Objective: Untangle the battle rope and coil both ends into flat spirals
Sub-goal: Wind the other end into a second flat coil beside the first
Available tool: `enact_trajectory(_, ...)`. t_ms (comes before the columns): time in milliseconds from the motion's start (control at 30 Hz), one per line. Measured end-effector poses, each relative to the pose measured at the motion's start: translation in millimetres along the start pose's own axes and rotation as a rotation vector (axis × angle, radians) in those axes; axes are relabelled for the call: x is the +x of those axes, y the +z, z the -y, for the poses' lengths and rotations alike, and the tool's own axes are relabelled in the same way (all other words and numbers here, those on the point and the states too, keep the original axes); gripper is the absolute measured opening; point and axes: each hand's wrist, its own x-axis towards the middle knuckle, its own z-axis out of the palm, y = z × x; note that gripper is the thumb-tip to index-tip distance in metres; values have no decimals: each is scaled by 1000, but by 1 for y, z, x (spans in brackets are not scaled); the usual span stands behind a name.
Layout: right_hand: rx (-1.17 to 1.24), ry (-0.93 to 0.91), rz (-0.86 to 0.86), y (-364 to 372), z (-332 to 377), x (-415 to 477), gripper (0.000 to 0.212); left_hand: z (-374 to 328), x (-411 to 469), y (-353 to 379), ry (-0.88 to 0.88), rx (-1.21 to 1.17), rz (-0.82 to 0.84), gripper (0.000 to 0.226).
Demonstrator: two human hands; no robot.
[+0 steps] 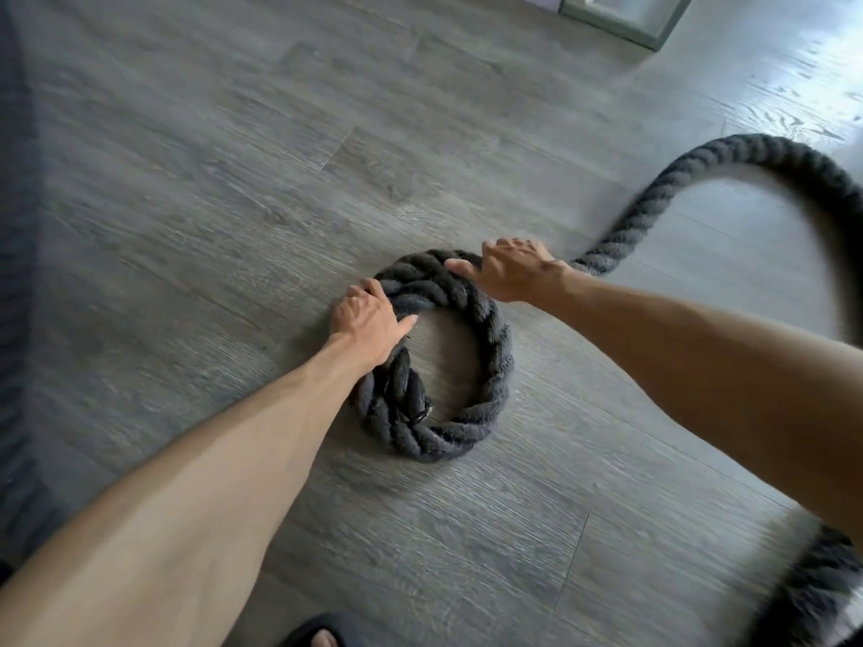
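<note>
Head view: the left hand (366, 319) is gripping the battle rope (490, 366) at the loop's upper left, fingers curling over the outer side, thumb lying on the inner side. The right hand (509, 273) is clasping the loop's upper right — fingers bending over the far side, thumb stretching along the strands. The rope is lying as one open loop on the grey plank floor (187, 203), its end (411, 394) sitting inside the loop, while the rest is trailing right in a blurred arc.
</note>
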Motion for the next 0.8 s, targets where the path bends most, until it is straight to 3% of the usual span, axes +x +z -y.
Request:
enact_trajectory(167,-165,98,160,15,12,2,130,14,-1,-3,-118,-95,98,102)
enact_trajectory(267,-147,148,197,19,12,10,139,16,1,-5,-168,-178,144,101)
enact_trajectory(433,-93,33,148,9,18,18,102,15,-1,-15,-240,-325,172,114)
enact_trajectory(533,-123,-140,98,7,22,16,100,2,10,-24,15,-153,97,130)
enact_trajectory(600,-159,-271,77,10,31,13,101,-12,16,-30,143,-160,68,130)
enact_trajectory(700,-208,-417,23,20,41,7,103,-26,14,-28,202,-191,57,116)
enact_trajectory(800,-124,-422,-4,28,34,6,92,-18,2,-11,253,-177,-46,95)
